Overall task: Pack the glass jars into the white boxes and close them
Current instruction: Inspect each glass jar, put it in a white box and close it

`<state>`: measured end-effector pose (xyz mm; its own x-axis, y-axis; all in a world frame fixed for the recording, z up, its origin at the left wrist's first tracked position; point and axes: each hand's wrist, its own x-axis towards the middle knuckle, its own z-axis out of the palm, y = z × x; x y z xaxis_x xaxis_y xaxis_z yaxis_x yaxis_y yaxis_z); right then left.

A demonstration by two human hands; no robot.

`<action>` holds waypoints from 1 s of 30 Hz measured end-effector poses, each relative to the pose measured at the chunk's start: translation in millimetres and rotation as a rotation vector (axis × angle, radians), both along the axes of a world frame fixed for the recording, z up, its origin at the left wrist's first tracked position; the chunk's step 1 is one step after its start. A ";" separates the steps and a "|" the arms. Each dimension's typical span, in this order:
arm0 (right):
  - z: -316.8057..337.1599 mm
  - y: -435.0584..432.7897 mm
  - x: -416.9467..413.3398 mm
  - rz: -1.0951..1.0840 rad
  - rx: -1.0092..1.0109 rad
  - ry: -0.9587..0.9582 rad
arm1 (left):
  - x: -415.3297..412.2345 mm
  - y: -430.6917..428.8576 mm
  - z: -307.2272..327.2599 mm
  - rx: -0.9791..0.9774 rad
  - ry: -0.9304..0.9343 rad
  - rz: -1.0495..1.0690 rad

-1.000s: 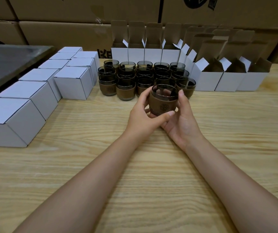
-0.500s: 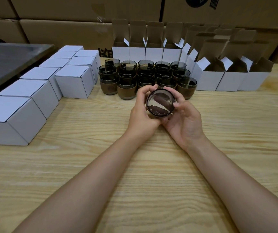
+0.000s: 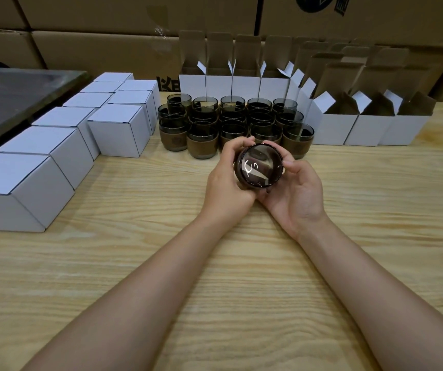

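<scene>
A dark glass jar (image 3: 259, 167) with a brown sleeve is held above the wooden table (image 3: 215, 263), tipped so one round end faces me. My left hand (image 3: 227, 183) grips its left side and my right hand (image 3: 299, 191) cradles it from the right and below. Behind it stands a block of several more jars (image 3: 201, 137) in rows. Open white boxes (image 3: 332, 127) with raised flaps line the back and right. Closed white boxes (image 3: 118, 129) sit in rows on the left.
Large brown cartons (image 3: 108, 49) are stacked behind the table. A dark metal surface (image 3: 14, 97) lies at the far left beyond the closed boxes. Bare wood stretches under and in front of my forearms.
The jar was upright in both hands a second ago; it has been tipped over until a round end faces me, and both hands have shifted slightly round it.
</scene>
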<state>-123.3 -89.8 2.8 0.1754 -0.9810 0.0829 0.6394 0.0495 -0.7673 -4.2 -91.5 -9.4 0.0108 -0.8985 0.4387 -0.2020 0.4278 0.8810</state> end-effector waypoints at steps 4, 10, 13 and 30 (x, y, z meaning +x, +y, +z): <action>1.4 0.0 1.3 -0.036 0.023 0.034 | 0.5 -0.4 -0.5 0.006 -0.004 0.017; 2.9 1.0 2.9 -0.072 0.088 0.088 | 0.2 -0.9 -0.1 0.010 0.008 0.031; 2.4 1.5 2.9 -0.117 0.090 0.128 | 0.8 -2.3 0.6 0.032 0.033 0.013; 6.6 6.9 6.8 -0.160 -0.013 0.190 | 1.8 -3.6 -2.1 0.111 0.012 0.049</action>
